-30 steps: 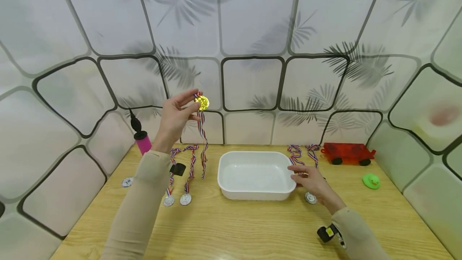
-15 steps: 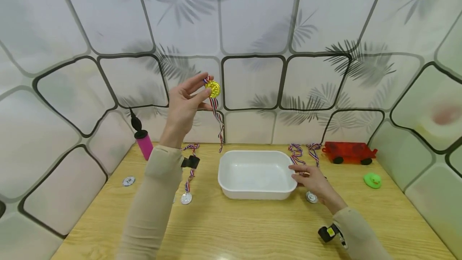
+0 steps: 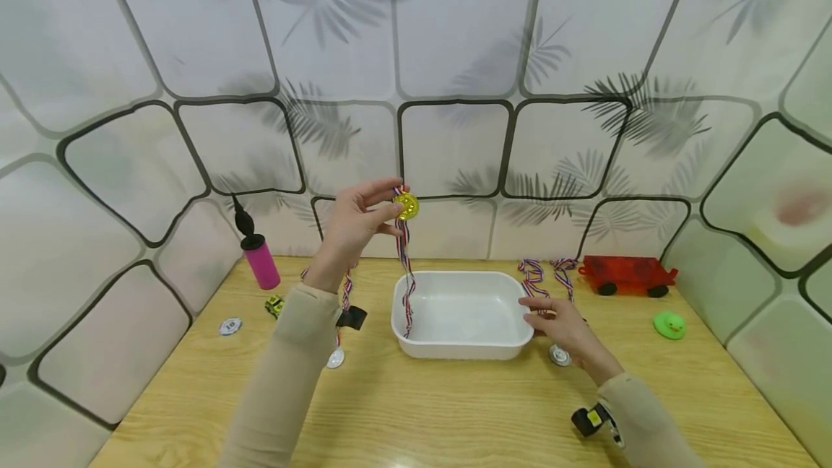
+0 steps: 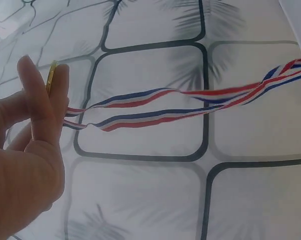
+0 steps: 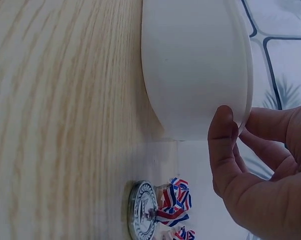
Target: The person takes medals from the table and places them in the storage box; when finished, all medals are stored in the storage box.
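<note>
My left hand [image 3: 356, 226] pinches a gold medal [image 3: 407, 206] between thumb and fingers, above the left end of a white basin [image 3: 463, 350]. The medal's striped ribbon [image 3: 404, 255] hangs down, its lower end inside the basin. In the left wrist view the gold disc [image 4: 51, 79] shows edge-on between the fingers, and the red, white and blue ribbon [image 4: 140, 105] trails off to the right. My right hand [image 3: 564, 329] holds the basin's right rim; the right wrist view shows thumb and fingers on either side of the rim [image 5: 248, 75].
Silver medals lie left [image 3: 335, 358] and right [image 3: 560, 355] of the basin. Left stand a pink pump [image 3: 262, 264], a small yellow-green toy car [image 3: 274, 305] and a round token [image 3: 230, 326]. A red toy wagon [image 3: 627, 275] and green duck [image 3: 669, 325] are at the right.
My left hand has carried the gold medal rightward, first up and then down, until its ribbon reaches into the basin. The right hand stays at the rim.
</note>
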Demonstrator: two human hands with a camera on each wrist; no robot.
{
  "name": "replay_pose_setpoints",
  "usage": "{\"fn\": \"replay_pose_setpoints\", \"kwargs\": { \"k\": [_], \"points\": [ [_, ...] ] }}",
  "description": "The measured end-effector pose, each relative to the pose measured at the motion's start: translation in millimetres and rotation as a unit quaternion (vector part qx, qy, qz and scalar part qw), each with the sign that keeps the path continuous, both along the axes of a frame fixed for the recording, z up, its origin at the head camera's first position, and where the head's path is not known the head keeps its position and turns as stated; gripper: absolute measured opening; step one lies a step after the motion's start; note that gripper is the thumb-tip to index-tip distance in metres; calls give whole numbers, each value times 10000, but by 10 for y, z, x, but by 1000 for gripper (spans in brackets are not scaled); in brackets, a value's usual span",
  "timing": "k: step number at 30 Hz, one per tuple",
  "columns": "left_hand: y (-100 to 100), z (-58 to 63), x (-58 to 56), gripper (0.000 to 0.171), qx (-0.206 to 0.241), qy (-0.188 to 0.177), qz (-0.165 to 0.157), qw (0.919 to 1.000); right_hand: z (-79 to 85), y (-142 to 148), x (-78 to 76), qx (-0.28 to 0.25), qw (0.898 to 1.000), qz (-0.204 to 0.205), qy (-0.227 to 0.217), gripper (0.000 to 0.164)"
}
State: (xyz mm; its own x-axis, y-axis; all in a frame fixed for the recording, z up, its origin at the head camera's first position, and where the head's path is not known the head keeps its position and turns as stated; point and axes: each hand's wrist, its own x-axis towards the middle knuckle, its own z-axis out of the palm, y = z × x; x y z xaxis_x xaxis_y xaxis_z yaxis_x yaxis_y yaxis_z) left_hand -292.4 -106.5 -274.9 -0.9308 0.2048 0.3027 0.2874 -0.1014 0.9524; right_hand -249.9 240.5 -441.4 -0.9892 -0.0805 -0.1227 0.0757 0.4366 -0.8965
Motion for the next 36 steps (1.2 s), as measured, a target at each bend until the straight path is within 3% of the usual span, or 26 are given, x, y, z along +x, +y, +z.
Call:
{"fn": "replay_pose_setpoints", "kwargs": {
  "k": [11, 20, 30, 36],
  "points": [
    [136, -367, -117, 43, -632, -542, -6, 9965, -5, 6, -12, -94, 9999, 60, 78, 40],
    [295, -645, -185, 42, -741, -719, -365, 9940, -24, 12, -14, -52, 10000, 26, 66, 40],
    [512, -856, -205, 39, -881, -988, -651, 9891, -40, 16, -12, -146, 9998, 52, 143, 40],
    [654, -923, -200, 37, -999, -900, -929, 9866, -33, 26, -13, -186, 9996, 110, 163, 40]
  ]
}}
